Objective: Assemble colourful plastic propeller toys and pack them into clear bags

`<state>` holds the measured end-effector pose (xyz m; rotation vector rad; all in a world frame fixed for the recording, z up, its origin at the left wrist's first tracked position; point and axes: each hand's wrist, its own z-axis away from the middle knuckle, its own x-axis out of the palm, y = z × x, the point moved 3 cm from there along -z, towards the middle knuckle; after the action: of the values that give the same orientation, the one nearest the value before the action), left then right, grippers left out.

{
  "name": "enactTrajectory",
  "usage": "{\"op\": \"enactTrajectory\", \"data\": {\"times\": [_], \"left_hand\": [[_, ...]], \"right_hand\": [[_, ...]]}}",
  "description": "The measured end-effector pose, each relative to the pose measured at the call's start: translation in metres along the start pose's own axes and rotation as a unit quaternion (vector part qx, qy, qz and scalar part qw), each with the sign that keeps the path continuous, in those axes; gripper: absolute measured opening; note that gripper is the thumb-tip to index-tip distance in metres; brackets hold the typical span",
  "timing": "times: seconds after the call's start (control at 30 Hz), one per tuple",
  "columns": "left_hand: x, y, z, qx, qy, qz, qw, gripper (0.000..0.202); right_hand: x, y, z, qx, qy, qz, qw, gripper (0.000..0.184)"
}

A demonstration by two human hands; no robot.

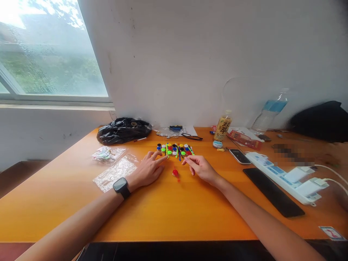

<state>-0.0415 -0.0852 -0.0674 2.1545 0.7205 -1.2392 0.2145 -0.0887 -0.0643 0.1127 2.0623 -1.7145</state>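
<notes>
Head view: our left hand (149, 169) lies released, fingers spread; whether our half-curled right hand (200, 169) pinches anything, we cannot tell. Between them sits one red piece (175, 173), coloured discs (174, 148) just beyond. One orange table (152, 217), two bottles (222, 127), one power strip (280, 177), one window (51, 61) surround us.

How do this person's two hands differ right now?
The left hand has a dark smartwatch on its wrist; the right hand's wrist is bare. The left hand's fingers are spread, while the right hand's are bent inward. Both are near the colourful plastic pieces.
</notes>
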Motion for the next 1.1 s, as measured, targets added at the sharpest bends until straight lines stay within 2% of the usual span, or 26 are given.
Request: {"op": "enactTrajectory", "data": {"times": [0.27, 0.4, 0.53, 0.73, 0.83, 0.97, 1.1], "left_hand": [[-0.0012, 0.0021, -0.0005, 0.010, -0.009, 0.017, 1.000, 0.031], [0.0027, 0.0001, -0.0009, 0.012, 0.009, 0.012, 1.000, 0.022], [0.0072, -0.0022, -0.0020, -0.014, 0.035, -0.013, 0.999, 0.014], [0.0059, 0.0000, -0.0032, -0.040, 0.040, -0.034, 0.998, 0.019], [0.0045, 0.0006, -0.0027, -0.040, 0.043, -0.032, 0.998, 0.007], [0.0050, -0.0003, -0.0020, -0.033, 0.040, -0.024, 0.998, 0.026], [0.0061, -0.0018, -0.0023, -0.050, 0.025, -0.014, 0.998, 0.015]], "right_hand": [[0.0016, -0.0022, -0.0001, -0.003, -0.013, 0.022, 1.000, 0.048], [0.0027, -0.0055, 0.0010, -0.003, -0.015, 0.030, 0.999, 0.048], [0.0028, -0.0052, 0.0016, 0.000, -0.018, 0.032, 0.999, 0.048], [0.0028, -0.0031, 0.0018, -0.013, -0.023, 0.040, 0.999, 0.045], [0.0035, -0.0064, 0.0027, -0.032, -0.020, 0.051, 0.998, 0.041], [0.0051, -0.0091, 0.0032, -0.039, -0.022, 0.064, 0.997, 0.040], [0.0062, -0.0068, 0.0039, -0.043, -0.026, 0.082, 0.995, 0.041]]}}
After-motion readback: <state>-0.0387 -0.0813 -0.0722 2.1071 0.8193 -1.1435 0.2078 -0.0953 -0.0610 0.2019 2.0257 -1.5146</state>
